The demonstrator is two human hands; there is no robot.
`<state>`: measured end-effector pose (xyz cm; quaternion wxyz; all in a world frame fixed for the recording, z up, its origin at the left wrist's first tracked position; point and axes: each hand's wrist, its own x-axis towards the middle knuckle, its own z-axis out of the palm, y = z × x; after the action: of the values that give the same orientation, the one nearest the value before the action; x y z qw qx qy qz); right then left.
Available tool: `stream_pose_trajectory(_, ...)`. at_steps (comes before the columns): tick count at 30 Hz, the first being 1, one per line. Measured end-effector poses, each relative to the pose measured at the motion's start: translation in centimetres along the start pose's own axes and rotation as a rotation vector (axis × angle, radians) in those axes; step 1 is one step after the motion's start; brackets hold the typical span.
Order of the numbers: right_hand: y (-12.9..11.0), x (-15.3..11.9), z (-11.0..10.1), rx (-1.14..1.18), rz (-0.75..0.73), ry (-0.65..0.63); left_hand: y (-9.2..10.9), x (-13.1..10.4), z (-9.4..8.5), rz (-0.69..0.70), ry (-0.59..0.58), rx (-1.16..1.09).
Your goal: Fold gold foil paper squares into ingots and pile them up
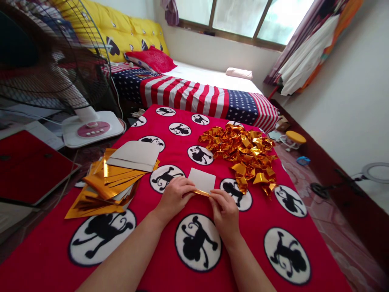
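Observation:
A small sheet of foil paper (201,179) lies white side up on the red cloth, its near edge turned over to show a thin gold strip. My left hand (178,195) pinches the left end of that strip. At the right end, my right hand (224,209) grips the same edge between thumb and fingers. To the left lies a fanned stack of gold foil sheets (118,178), with several pale sheets (135,154) on top, white side up. A heap of folded gold foil pieces (240,146) sits at the back right.
The red cloth (243,259) with monkey prints covers the table. A fan (91,127) stands at the left, near a dark red panel (30,166). Behind the table is a bed (209,79) with a flag-patterned cover. A yellow stool (295,137) stands on the floor at right.

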<state>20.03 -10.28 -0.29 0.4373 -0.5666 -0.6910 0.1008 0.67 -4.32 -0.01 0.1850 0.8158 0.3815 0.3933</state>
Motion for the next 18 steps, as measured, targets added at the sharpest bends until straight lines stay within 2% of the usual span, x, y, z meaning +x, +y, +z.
stream_pose_trajectory(5,-0.1,0.3,-0.3,0.135,0.149,0.094,0.2,0.3,-0.4,-0.121,0.089,-0.199)
stream_pose_trajectory(10,-1.4,1.8,-0.1,0.239,0.295,0.105,0.6,0.6,-0.8,-0.284,0.213,-0.376)
stream_pose_trajectory(18,-3.6,4.2,1.4,0.393,0.340,0.076,0.8,0.6,-0.7,-0.411,0.201,-0.426)
